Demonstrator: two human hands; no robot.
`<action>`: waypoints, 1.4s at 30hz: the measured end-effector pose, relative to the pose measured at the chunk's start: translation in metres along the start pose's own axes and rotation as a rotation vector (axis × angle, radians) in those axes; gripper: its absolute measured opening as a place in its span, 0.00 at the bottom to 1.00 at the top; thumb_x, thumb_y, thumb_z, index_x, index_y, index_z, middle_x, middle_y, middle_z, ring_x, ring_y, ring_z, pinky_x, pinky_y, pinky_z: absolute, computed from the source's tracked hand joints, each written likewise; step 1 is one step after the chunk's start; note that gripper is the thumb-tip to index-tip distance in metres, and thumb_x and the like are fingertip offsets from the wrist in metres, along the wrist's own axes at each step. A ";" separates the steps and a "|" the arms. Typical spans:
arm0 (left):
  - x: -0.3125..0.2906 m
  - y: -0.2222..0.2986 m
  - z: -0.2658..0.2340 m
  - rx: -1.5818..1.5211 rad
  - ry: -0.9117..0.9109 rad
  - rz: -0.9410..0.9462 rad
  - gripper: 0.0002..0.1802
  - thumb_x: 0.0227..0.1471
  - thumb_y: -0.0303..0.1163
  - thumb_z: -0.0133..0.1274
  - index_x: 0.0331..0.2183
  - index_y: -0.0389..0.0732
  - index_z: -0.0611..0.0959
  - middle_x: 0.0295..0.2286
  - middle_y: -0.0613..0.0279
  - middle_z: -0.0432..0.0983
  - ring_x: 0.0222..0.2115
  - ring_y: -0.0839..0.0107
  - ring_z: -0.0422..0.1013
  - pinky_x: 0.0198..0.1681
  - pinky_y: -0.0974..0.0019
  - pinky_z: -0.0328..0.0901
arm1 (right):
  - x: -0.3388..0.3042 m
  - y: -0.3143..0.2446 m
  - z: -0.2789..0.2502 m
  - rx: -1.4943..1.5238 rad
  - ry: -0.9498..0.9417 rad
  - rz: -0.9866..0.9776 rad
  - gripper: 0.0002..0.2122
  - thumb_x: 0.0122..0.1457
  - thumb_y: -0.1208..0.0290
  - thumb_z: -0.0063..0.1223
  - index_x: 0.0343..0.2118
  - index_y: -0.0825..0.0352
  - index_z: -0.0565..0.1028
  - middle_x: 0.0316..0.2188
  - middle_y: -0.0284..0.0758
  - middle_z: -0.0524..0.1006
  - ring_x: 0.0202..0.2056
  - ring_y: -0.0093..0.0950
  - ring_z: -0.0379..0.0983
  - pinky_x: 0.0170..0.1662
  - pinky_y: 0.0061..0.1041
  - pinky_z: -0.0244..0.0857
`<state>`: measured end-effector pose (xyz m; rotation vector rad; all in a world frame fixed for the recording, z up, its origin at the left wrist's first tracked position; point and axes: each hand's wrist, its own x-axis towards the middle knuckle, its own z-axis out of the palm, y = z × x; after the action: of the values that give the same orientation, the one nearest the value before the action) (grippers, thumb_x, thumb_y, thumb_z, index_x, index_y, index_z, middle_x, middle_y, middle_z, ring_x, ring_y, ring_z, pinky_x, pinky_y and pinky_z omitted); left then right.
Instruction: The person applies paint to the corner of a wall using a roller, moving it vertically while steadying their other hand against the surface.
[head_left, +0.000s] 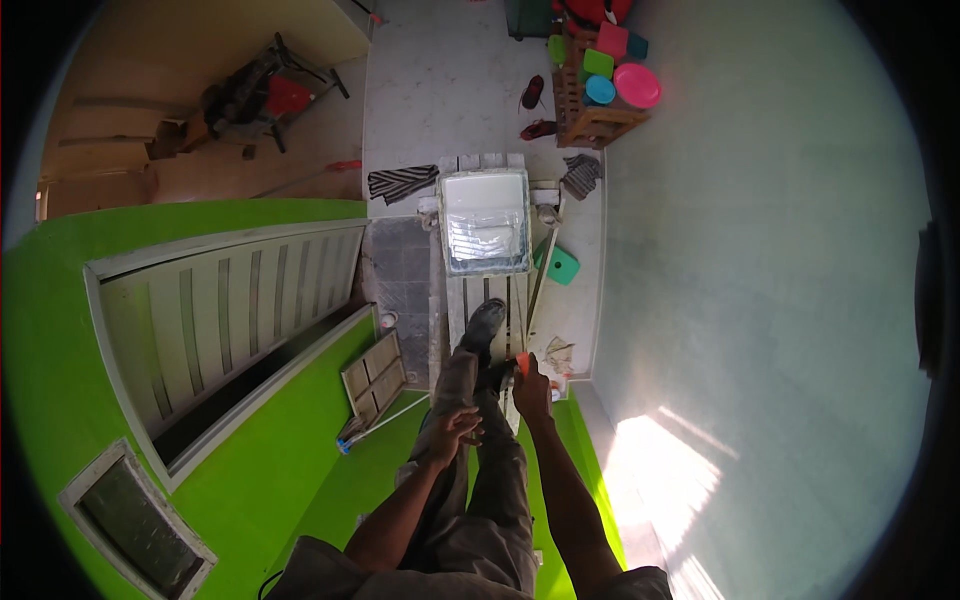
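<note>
My right hand (pixel 533 392) is closed around a flat orange object (pixel 523 364), which sticks out past the fingers beside my knee. Its full shape is hidden, and I cannot tell whether the dark shape next to it belongs to it or to my shoe. My left hand (pixel 456 432) hovers over my left thigh, fingers loosely bent and apart, with nothing visible in them. Beyond my dark shoe (pixel 486 318), a rectangular tub (pixel 443 225) with white, shiny contents rests on a narrow platform of wooden planks (pixel 458 300).
A striped cloth (pixel 402 183) lies left of the tub. To its right are a green plastic piece (pixel 563 266) and a long stick (pixel 543 275). Below stand a wooden rack (pixel 600 128) with coloured containers and a pair of shoes (pixel 532 92). Green wall (pixel 270 440) at left, pale wall (pixel 760 250) at right.
</note>
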<state>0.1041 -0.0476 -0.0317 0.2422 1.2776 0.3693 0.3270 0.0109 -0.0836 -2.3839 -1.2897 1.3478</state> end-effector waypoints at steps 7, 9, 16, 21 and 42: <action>0.003 0.007 0.001 0.002 -0.003 -0.006 0.24 0.63 0.34 0.57 0.58 0.36 0.75 0.45 0.52 0.79 0.40 0.64 0.80 0.37 0.59 0.80 | -0.017 0.023 0.010 -0.014 -0.084 0.095 0.27 0.64 0.66 0.53 0.65 0.69 0.63 0.38 0.61 0.79 0.40 0.60 0.78 0.41 0.59 0.69; 0.003 0.009 0.000 0.010 -0.013 0.003 0.24 0.63 0.34 0.57 0.58 0.36 0.75 0.45 0.52 0.79 0.40 0.64 0.80 0.37 0.59 0.81 | -0.005 0.023 0.019 -0.062 -0.064 0.068 0.28 0.64 0.65 0.53 0.65 0.70 0.63 0.39 0.61 0.79 0.40 0.59 0.78 0.41 0.58 0.69; 0.004 0.007 -0.002 -0.007 -0.015 0.001 0.25 0.63 0.35 0.57 0.58 0.37 0.75 0.46 0.51 0.79 0.40 0.63 0.81 0.37 0.58 0.81 | 0.028 -0.019 0.005 -0.096 -0.075 0.091 0.27 0.66 0.63 0.51 0.65 0.71 0.64 0.39 0.60 0.79 0.40 0.56 0.79 0.42 0.55 0.71; 0.004 0.006 -0.004 0.005 0.001 -0.024 0.23 0.62 0.38 0.56 0.55 0.39 0.77 0.47 0.55 0.79 0.43 0.62 0.80 0.39 0.59 0.79 | -0.014 -0.014 0.003 -0.056 -0.050 0.065 0.27 0.66 0.63 0.50 0.64 0.72 0.64 0.33 0.58 0.80 0.36 0.56 0.79 0.39 0.55 0.71; 0.010 0.011 -0.011 -0.011 -0.007 -0.012 0.26 0.63 0.38 0.57 0.58 0.37 0.75 0.47 0.49 0.78 0.42 0.61 0.80 0.37 0.57 0.81 | -0.002 0.003 -0.010 -0.019 0.003 0.044 0.24 0.65 0.67 0.53 0.61 0.72 0.67 0.29 0.59 0.80 0.34 0.60 0.79 0.35 0.57 0.70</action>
<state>0.0941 -0.0343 -0.0394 0.2261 1.2692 0.3644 0.3355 0.0107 -0.0780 -2.4398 -1.2619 1.3495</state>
